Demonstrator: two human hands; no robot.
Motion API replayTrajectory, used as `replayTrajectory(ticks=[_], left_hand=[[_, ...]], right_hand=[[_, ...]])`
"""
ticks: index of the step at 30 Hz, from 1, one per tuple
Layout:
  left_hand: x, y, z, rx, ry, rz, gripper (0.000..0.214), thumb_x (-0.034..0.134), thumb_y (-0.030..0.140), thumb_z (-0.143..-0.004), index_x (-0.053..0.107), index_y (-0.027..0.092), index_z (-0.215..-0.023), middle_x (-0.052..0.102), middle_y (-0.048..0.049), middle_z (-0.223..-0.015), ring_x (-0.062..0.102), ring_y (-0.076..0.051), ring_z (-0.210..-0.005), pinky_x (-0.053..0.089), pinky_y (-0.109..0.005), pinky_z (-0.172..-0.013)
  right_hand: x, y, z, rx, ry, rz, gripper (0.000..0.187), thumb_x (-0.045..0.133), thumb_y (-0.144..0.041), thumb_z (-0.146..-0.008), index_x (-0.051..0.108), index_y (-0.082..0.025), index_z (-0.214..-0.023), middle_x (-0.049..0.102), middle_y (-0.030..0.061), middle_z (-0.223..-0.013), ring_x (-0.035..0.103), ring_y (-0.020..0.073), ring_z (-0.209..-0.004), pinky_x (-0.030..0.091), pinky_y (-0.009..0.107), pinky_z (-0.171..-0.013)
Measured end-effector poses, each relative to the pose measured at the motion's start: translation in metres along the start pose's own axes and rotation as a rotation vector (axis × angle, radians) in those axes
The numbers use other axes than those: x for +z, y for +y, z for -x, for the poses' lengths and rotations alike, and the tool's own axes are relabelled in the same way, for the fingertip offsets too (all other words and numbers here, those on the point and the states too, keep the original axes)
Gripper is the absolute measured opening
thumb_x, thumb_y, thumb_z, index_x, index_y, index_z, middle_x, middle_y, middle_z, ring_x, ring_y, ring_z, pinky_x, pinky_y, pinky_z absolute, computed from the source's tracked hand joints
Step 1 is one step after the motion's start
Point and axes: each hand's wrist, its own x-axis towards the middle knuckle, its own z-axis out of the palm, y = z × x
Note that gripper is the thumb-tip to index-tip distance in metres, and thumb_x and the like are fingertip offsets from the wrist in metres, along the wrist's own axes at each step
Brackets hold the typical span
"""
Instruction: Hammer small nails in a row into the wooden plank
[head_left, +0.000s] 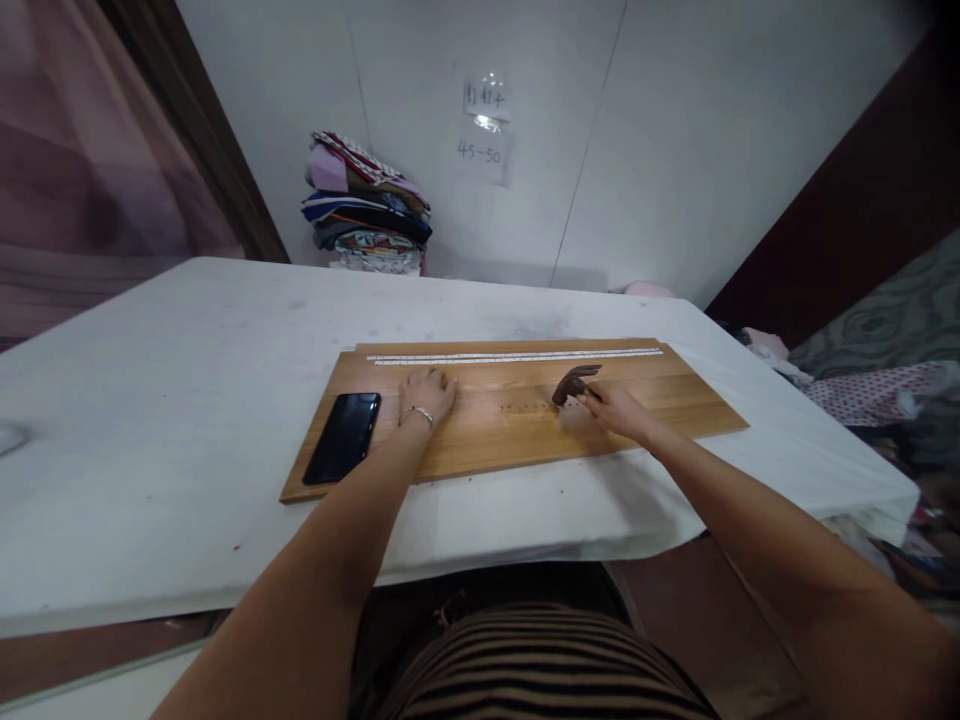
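A wooden board lies on the white-covered table. My right hand grips the handle of a claw hammer, whose head is low over the board beside a row of small nails. Whether the hammer touches a nail, I cannot tell. My left hand, with a bracelet at the wrist, rests on the board, fingers spread on the wood and holding nothing visible. Two long white strips with fine marks run along the board's far side. A black phone lies on the board's left end.
White cloth covers the table, with small dark specks near the board's front edge. Folded fabrics are stacked at the back against the wall. Paper signs hang there. A curtain is on the left, and more cloth lies at the right.
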Motion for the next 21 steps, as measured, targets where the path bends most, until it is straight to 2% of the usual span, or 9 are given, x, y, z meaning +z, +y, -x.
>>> replayTrajectory(ticks=[5,14,21], left_hand=[[-0.0011,-0.0002,-0.0001,0.012,0.003,-0.014,0.037,0.041,0.041,-0.099,0.071,0.02,-0.102,0.069,-0.0154,-0.127,0.059,-0.032,-0.123,0.043,-0.046,-0.103],[-0.0001,0.0002,0.0001,-0.002,0.007,-0.024,0.037,0.041,0.041,-0.099,0.072,0.022,-0.104,0.069,-0.0129,-0.13,0.058,-0.031,-0.125,0.042,-0.044,-0.106],[0.0018,-0.0014,-0.0006,-0.003,0.009,0.023,0.036,0.043,0.042,-0.099,0.073,0.022,-0.106,0.069,-0.0138,-0.126,0.057,-0.032,-0.125,0.041,-0.047,-0.107]], right_hand=[[0.0023,0.0018,-0.0022,0.029,-0.006,-0.002,0.024,0.053,-0.033,-0.092,0.052,-0.023,-0.069,0.055,0.0001,-0.061,0.053,0.0173,-0.063,0.041,0.029,-0.067],[0.0007,0.002,-0.0011,-0.012,0.017,-0.032,0.028,0.053,-0.035,-0.092,0.05,-0.023,-0.066,0.055,-0.0004,-0.059,0.052,0.0164,-0.061,0.039,0.028,-0.063],[0.0013,-0.0019,-0.0013,0.011,-0.007,-0.013,0.027,0.051,-0.034,-0.093,0.05,-0.024,-0.068,0.053,0.0002,-0.06,0.053,0.0178,-0.064,0.04,0.03,-0.067]])
